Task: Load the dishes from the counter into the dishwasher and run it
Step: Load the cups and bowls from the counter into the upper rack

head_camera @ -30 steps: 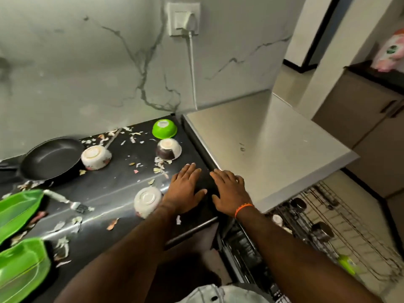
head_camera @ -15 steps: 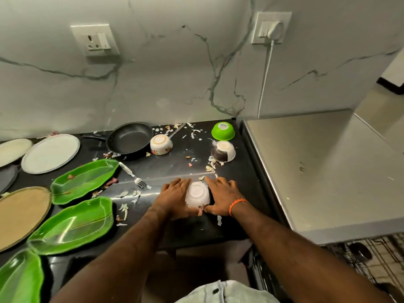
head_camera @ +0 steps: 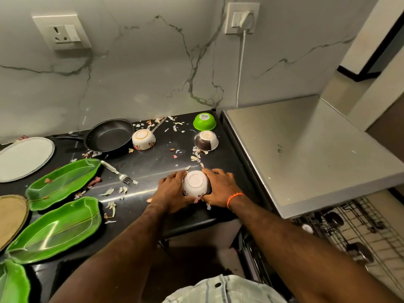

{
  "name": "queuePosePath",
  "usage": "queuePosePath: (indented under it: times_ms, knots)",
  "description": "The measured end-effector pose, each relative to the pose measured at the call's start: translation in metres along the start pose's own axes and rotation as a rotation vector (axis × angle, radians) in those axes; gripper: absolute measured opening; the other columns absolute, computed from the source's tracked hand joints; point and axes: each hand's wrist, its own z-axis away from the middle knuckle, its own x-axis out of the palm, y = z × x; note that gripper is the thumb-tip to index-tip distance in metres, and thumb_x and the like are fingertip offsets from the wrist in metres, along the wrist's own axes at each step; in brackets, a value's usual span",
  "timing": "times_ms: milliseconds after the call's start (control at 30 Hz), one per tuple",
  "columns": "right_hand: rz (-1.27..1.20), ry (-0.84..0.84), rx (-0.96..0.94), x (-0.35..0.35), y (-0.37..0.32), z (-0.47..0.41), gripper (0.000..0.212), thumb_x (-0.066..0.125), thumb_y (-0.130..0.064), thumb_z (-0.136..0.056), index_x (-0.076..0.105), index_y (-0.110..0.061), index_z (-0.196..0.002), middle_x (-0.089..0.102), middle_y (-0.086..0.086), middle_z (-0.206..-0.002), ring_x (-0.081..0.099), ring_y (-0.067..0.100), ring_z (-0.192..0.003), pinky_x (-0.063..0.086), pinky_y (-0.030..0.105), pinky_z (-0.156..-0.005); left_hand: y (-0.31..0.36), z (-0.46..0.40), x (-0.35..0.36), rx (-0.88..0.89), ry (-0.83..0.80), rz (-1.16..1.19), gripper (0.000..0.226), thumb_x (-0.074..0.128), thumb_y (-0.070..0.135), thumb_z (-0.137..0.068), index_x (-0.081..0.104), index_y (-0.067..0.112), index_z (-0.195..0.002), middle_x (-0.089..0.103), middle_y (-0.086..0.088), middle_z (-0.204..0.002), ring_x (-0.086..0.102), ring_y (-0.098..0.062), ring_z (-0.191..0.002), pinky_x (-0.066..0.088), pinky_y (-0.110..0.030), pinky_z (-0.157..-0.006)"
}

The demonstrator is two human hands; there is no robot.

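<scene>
An upturned white floral bowl (head_camera: 195, 182) sits near the front of the black counter (head_camera: 166, 162). My left hand (head_camera: 172, 191) clasps its left side and my right hand (head_camera: 218, 186) its right side. Further back stand three more upturned bowls: a white floral one (head_camera: 143, 139), a brown-and-white one (head_camera: 206, 140) and a green one (head_camera: 204, 121). A black frying pan (head_camera: 109, 135) and a fork (head_camera: 117, 172) lie to the left. The dishwasher's pulled-out wire rack (head_camera: 358, 232) shows at the lower right, under the steel top (head_camera: 317, 154).
Green leaf-shaped trays (head_camera: 59, 182) (head_camera: 56, 230), a white round plate (head_camera: 24, 158) and a tan plate (head_camera: 11, 215) fill the counter's left. Food scraps litter the black surface. A cable runs down the marble wall from a socket (head_camera: 242, 18).
Both hands moved from lying flat near the counter's right edge to clasping the nearest white bowl. My view swung left, bringing the trays and plates into sight.
</scene>
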Motion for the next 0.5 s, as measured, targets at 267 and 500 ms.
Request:
queuePosePath:
  times_ms: [267,500]
  knots:
    - [-0.005,0.171,0.210,-0.031,0.055,0.057,0.092,0.073,-0.057,-0.064,0.033,-0.033,-0.144,0.055,0.001,-0.140,0.047,0.026,-0.131,0.035,0.045,-0.107,0.079,-0.023,0.015,0.218,0.018,0.034,0.098,0.083,0.059,-0.064,0.037,0.030,-0.145,0.049,-0.002,-0.147,0.037,-0.025,-0.139,0.029,-0.044,-0.114]
    - [-0.018,0.237,0.367,-0.055,0.114,0.118,0.093,0.069,-0.059,-0.067,0.027,-0.032,-0.145,0.054,0.005,-0.138,0.046,0.028,-0.129,0.033,0.045,-0.105,0.161,-0.044,0.042,0.430,-0.021,-0.024,0.097,0.073,0.067,-0.065,0.038,0.029,-0.146,0.054,0.000,-0.145,0.044,-0.023,-0.137,0.031,-0.044,-0.112]
